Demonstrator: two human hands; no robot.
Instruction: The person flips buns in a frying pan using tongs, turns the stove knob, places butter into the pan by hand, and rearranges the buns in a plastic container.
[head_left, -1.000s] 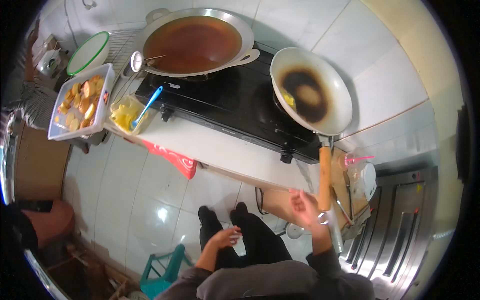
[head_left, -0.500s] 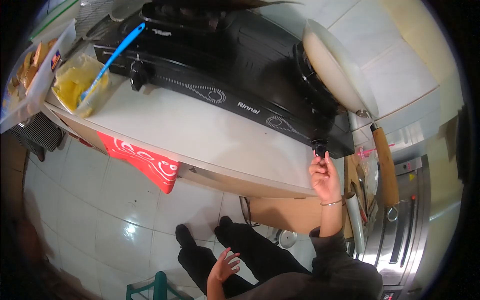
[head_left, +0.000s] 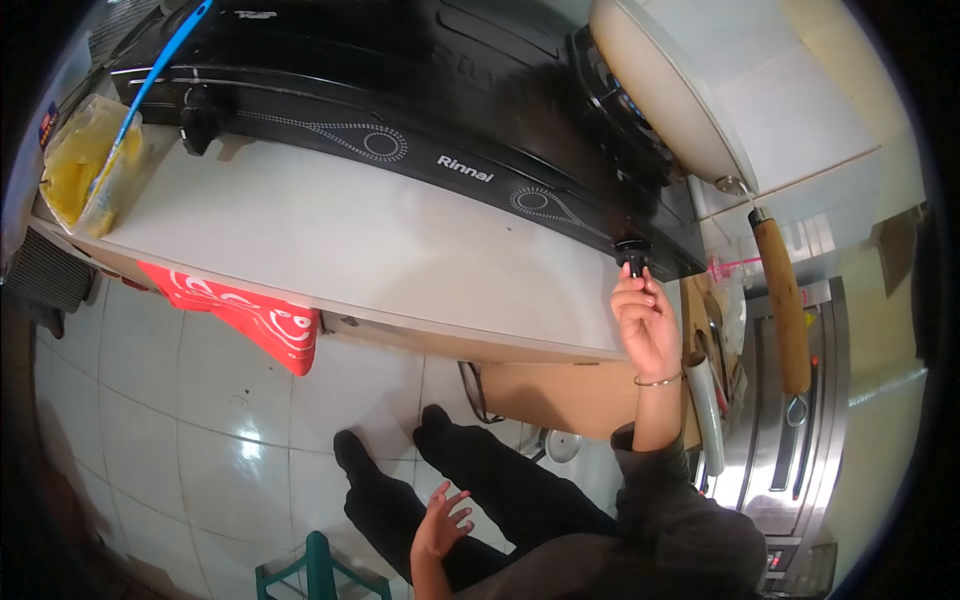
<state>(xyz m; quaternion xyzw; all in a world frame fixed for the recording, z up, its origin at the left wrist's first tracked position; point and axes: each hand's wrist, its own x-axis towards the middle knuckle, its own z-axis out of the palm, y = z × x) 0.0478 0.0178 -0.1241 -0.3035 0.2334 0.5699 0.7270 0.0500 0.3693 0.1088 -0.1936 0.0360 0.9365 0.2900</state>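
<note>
My right hand (head_left: 646, 320) pinches the black control knob (head_left: 633, 250) at the right end of the stove's front panel, thumb and fingertips around its grip. The black two-burner stove (head_left: 420, 100) carries the name Rinnai. Above that knob, a pale frying pan (head_left: 665, 80) with a wooden handle (head_left: 782, 310) sits on the right burner (head_left: 610, 105). A small blue glow shows at the burner below the pan. Low in the view, my left hand (head_left: 440, 525) hangs in front of my legs, fingers apart, holding nothing.
On the counter (head_left: 330, 235) at left stands a clear tub of yellow spread (head_left: 85, 175) with a blue-handled brush (head_left: 160, 70). A red cloth (head_left: 245, 310) hangs off the edge. A green stool (head_left: 318, 565) is below; a metal appliance (head_left: 800, 400) stands at right.
The view has shifted, so counter things sit further left and higher. The knob's grip has turned in my right fingers. A blue glow now shows at the right burner.
</note>
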